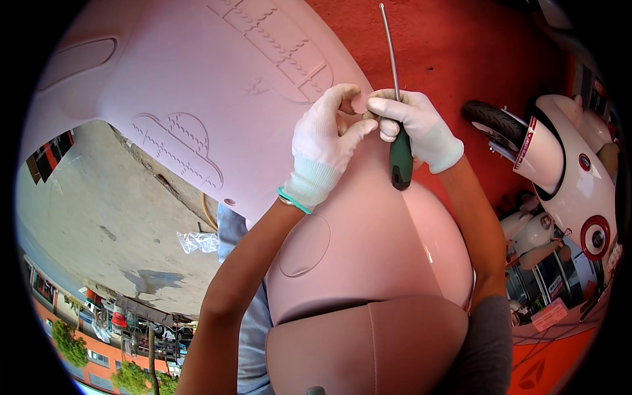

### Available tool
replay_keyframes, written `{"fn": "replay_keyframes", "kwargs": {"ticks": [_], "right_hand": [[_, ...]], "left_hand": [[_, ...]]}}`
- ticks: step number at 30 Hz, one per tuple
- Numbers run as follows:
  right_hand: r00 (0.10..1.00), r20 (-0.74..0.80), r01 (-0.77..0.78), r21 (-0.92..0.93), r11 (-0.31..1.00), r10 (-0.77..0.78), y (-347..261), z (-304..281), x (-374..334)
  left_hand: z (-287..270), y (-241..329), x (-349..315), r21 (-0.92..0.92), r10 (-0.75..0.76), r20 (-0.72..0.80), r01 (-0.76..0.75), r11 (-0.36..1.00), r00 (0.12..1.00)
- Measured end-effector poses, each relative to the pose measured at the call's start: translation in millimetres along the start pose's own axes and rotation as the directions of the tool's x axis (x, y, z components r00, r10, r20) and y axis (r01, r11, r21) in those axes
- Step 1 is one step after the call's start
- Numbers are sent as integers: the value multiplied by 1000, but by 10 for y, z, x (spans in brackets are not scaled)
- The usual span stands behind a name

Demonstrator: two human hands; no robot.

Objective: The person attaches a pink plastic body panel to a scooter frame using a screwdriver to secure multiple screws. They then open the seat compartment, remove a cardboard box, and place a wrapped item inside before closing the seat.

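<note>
Both my hands wear white knit gloves and meet over the pink body of a scooter (355, 250). My right hand (421, 128) is closed round a screwdriver (401, 161) with a green and black handle, its long metal shaft pointing up and away. My left hand (322, 141), with a teal cuff edge, has its fingers curled in a pinch at a small pink piece (359, 103). The right thumb and forefinger come up against that piece too. Beneath the hands, the pink floorboard (217, 85) carries raised tread patterns. The brown seat (329, 345) is nearest me.
A red mat (454, 39) lies beyond the scooter. At the right stands another pale pink scooter (569, 171) with a black tyre (494, 122). Concrete ground (112, 217) stretches to the left, with a crumpled clear plastic bag (197, 242) on it.
</note>
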State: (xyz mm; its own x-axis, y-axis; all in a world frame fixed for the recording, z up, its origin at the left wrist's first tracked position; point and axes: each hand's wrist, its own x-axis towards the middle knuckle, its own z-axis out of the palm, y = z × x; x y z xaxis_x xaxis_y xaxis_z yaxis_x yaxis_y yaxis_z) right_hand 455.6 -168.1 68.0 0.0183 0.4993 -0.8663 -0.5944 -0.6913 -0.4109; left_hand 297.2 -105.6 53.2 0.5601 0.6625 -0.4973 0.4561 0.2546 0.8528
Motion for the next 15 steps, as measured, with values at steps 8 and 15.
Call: {"fn": "replay_keyframes", "kwargs": {"ticks": [8, 15], "right_hand": [[996, -5, 78, -412, 908, -88, -131, -14, -18], [998, -13, 55, -331, 942, -63, -20, -62, 89]], "left_hand": [[-170, -26, 252, 94, 76, 290, -107, 990, 954], [-190, -97, 234, 153, 139, 186, -169, 974, 973]]}}
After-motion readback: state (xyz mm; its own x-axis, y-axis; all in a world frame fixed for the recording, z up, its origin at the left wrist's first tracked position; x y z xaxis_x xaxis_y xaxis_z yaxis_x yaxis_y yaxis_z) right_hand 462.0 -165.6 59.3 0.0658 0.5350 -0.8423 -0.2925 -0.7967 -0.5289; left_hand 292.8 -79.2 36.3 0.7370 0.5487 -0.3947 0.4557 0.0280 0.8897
